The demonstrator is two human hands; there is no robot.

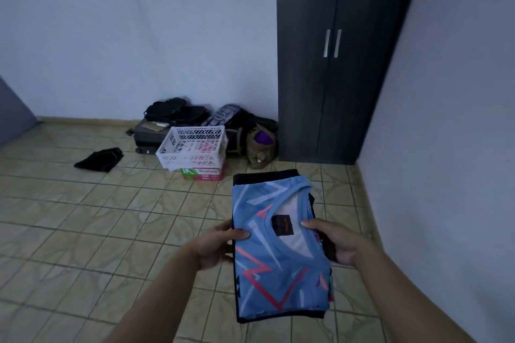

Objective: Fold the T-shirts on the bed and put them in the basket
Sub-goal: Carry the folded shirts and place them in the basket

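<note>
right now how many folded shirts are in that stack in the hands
2 can be told apart: a blue patterned shirt on top and a dark garment under it, edges showing. More layers may be hidden between.

Folded T-shirts (281,253): stack w/ blue zigzag-print one on top, dark ones under, flat, lower center-right of frame. White lattice basket (192,147) at mid-frame, on floor.

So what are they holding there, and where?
A stack of folded shirts, gripped at its two side edges by the left hand and right hand.
</note>
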